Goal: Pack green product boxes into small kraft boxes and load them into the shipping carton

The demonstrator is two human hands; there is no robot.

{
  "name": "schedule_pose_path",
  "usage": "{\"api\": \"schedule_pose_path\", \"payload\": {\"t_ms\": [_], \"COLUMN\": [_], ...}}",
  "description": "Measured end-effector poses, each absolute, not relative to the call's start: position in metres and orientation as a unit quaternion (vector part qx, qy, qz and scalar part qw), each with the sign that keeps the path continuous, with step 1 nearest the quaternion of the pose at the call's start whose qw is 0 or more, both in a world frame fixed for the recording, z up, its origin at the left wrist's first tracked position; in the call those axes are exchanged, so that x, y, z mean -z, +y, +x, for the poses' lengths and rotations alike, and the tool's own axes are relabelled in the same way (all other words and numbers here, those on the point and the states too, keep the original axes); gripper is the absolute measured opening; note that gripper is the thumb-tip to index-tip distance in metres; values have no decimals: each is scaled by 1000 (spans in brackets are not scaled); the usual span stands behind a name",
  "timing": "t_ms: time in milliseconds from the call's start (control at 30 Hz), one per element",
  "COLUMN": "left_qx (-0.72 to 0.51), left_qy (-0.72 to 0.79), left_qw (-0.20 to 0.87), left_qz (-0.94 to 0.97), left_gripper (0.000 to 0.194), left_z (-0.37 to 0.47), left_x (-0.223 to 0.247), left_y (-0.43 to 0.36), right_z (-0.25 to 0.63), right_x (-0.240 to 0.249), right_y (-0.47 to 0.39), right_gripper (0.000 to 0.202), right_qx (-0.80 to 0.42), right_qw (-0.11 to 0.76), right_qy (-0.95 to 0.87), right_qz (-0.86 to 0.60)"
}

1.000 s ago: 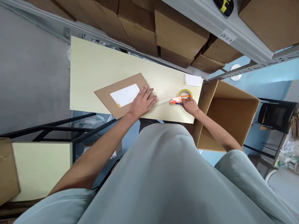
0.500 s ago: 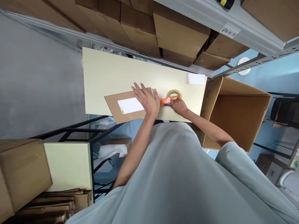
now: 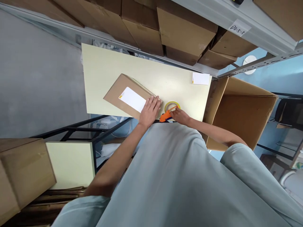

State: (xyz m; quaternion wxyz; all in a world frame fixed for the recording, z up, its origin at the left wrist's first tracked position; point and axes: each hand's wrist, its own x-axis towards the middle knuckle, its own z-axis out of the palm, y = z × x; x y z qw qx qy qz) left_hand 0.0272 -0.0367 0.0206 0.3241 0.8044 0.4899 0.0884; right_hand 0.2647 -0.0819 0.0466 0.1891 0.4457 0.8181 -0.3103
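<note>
A flat brown cardboard box (image 3: 129, 83) lies slanted on the cream tabletop (image 3: 101, 66), with a white label (image 3: 133, 99) on its upper face. My left hand (image 3: 151, 109) rests on the box's right end, fingers stretched out and lying flat. Close to that end, my right hand (image 3: 179, 116) is closed around an orange tape dispenser (image 3: 165, 116) loaded with a roll of yellowish tape (image 3: 172, 103). The dispenser is at the table's front edge, beside the box's near right corner.
A white label slip (image 3: 200, 78) lies at the table's far right. To the right stands a large open carton (image 3: 243, 116). Brown boxes (image 3: 184, 31) line the shelf behind the table. At lower left are another carton (image 3: 26, 170) and stacked flat cardboard (image 3: 61, 198).
The box has turned, its left end swinging away from me. My left hand has come down flat on its right end. My right hand has brought the dispenser nearer and tilted it.
</note>
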Motion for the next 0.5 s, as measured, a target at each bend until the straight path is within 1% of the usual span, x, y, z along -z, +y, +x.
{"api": "schedule_pose_path", "payload": {"t_ms": [133, 233, 300, 333, 400, 500], "left_qx": [-58, -62, -72, -77, -85, -94], "left_qy": [384, 352, 347, 346, 343, 347], "left_qw": [352, 356, 356, 357, 358, 353], "left_qz": [852, 863, 865, 865, 864, 864], "left_gripper": [56, 57, 57, 56, 54, 53], "left_z": [9, 2, 2, 2, 3, 4], "left_x": [-16, -9, -4, -1, 3, 9], "left_y": [-50, -55, -56, -56, -56, -58], "right_z": [280, 330, 367, 380, 390, 362], "right_x": [-53, -64, -73, -78, -85, -89], "right_y": [-90, -81, -68, -60, -43, -20], "right_gripper": [54, 46, 41, 41, 47, 57], "right_qx": [337, 331, 289, 259, 213, 208], "right_qw": [192, 219, 252, 267, 282, 266], "right_qy": [812, 783, 771, 772, 774, 761], "right_qz": [435, 478, 509, 515, 526, 555]}}
